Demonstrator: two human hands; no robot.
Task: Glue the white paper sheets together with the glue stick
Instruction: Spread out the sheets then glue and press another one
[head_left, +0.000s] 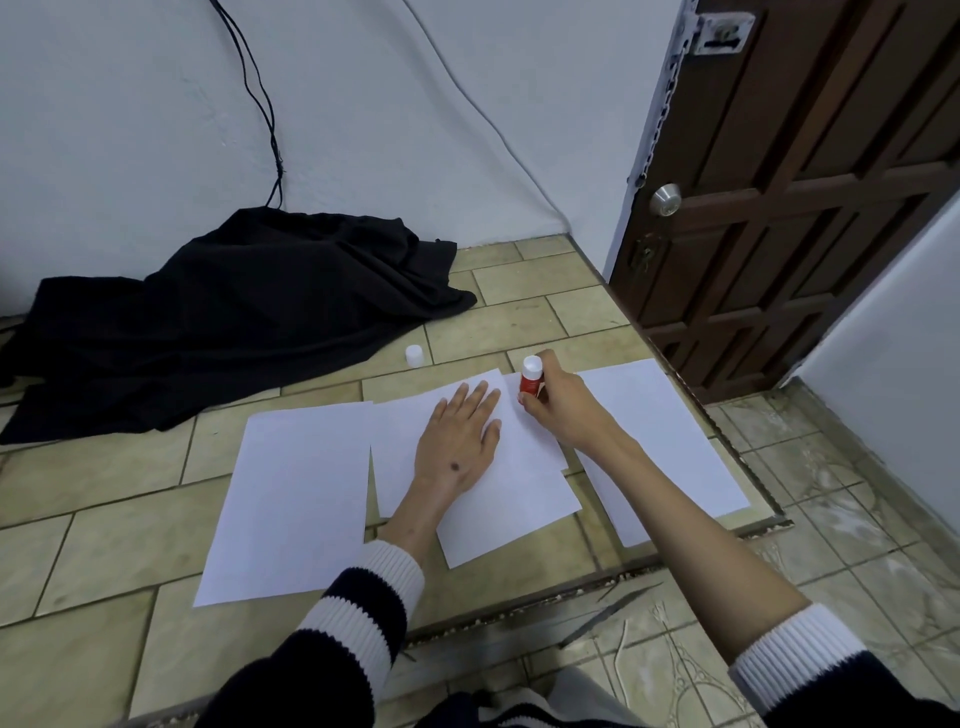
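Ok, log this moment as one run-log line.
left hand: flat on middle sheet | right hand: grips glue stick at sheet's far edge | cap: off, on floor

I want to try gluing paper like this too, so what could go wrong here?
1. The left hand presses only the middle sheet; the left sheet and right sheet lie loose and could slide out of line.
2. The right hand holds the glue stick right at the sheet's far edge, so glue might smear onto the floor tiles.
3. The white cap stands apart by the black cloth and could get lost.
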